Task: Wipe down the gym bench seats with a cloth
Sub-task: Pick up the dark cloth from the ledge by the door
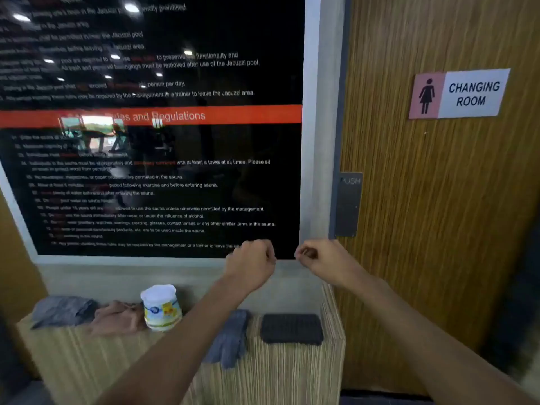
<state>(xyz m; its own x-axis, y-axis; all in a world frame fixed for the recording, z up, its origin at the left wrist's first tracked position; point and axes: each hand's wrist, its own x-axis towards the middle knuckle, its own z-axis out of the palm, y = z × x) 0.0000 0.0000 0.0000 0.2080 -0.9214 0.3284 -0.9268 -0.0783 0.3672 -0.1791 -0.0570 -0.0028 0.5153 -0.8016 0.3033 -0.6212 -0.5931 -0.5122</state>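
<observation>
Both my arms are raised in front of a wall. My left hand [252, 263] and my right hand [318, 258] are closed into fists side by side, with nothing visible in them. Below them a wooden ledge [292, 363] carries cloths: a grey cloth [61, 311] at the left, a pinkish cloth [117, 317] beside it, and a blue-grey cloth [230, 337] that hangs over the front edge, partly behind my left forearm. A dark folded cloth or pad [292, 328] lies at the right end. No gym bench is in view.
A white tub with a yellow and blue label [161, 308] stands on the ledge. A black rules board [152, 135] fills the wall above. At the right is a wooden door [438, 229] with a changing room sign [458, 93] and a push plate [347, 204].
</observation>
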